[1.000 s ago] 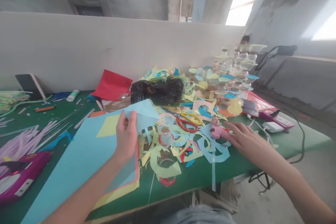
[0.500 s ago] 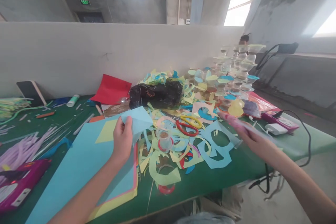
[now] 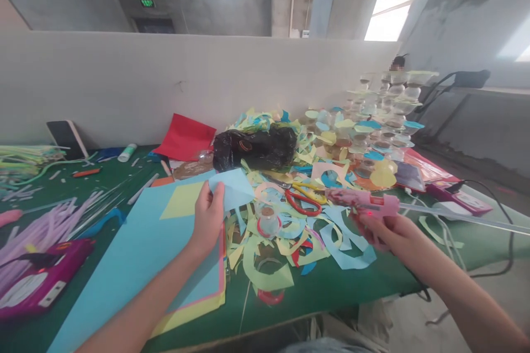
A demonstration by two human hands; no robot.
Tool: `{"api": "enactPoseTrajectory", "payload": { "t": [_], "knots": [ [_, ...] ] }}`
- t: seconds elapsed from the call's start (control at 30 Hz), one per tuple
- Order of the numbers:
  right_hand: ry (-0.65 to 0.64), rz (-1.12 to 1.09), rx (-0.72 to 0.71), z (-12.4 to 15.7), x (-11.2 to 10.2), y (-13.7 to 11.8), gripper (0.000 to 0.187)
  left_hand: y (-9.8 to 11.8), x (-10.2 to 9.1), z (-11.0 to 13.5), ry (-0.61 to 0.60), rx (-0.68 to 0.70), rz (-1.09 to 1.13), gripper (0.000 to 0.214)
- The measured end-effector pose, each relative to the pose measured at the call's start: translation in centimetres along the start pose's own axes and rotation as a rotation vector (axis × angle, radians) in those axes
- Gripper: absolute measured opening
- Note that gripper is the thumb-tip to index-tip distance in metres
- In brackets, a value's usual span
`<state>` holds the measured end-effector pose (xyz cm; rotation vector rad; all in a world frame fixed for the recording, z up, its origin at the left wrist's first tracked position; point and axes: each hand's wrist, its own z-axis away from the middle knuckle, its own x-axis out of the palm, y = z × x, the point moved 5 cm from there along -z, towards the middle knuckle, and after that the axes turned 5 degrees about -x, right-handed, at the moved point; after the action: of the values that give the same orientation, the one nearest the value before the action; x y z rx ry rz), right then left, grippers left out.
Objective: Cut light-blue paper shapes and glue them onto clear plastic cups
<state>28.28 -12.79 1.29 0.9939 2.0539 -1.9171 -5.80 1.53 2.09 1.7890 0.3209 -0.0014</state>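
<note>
My left hand [image 3: 210, 212] pinches a small light-blue piece of paper [image 3: 232, 188] above a stack of coloured paper sheets [image 3: 157, 242], with a yellow piece [image 3: 178, 200] lying on the top sheet. My right hand [image 3: 385, 231] is wrapped round a pink hot glue gun [image 3: 379, 206], its nozzle pointing left and a clear glue stick [image 3: 459, 216] trailing out the back. Between the hands are red-handled scissors [image 3: 304, 204], a small clear cup with a red rim [image 3: 268, 223], and paper offcuts with round holes [image 3: 269, 276].
A black plastic bag [image 3: 254, 149] sits behind the offcuts. Stacked clear cups [image 3: 387, 105] rise at the back right. Purple power strips [image 3: 45, 276] lie at both sides, with cables. A phone [image 3: 66, 140] leans on the low wall at left. Pale purple sticks [image 3: 49, 226] lie below it.
My right hand has brought the glue gun up and turned it, so it shows clearly with its nozzle to the left. My left hand keeps its paper. The view has shifted slightly left.
</note>
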Motion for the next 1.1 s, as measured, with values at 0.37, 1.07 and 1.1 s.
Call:
{"api": "enactPoseTrajectory", "payload": {
  "t": [0.37,1.07,1.1],
  "knots": [
    [-0.206,-0.049,0.038,1.0,5.8,-2.6,0.054,0.5,-0.1,0.2,-0.032,-0.013,0.054,0.039],
    [-0.194,0.072,-0.059,1.2,5.7,-3.4,0.052,0.6,-0.4,0.0,-0.026,-0.028,0.075,0.040],
    [-0.182,0.080,-0.076,1.2,5.7,-3.6,0.051,0.5,-0.4,0.0,-0.022,-0.028,0.073,0.040]
  ]
}}
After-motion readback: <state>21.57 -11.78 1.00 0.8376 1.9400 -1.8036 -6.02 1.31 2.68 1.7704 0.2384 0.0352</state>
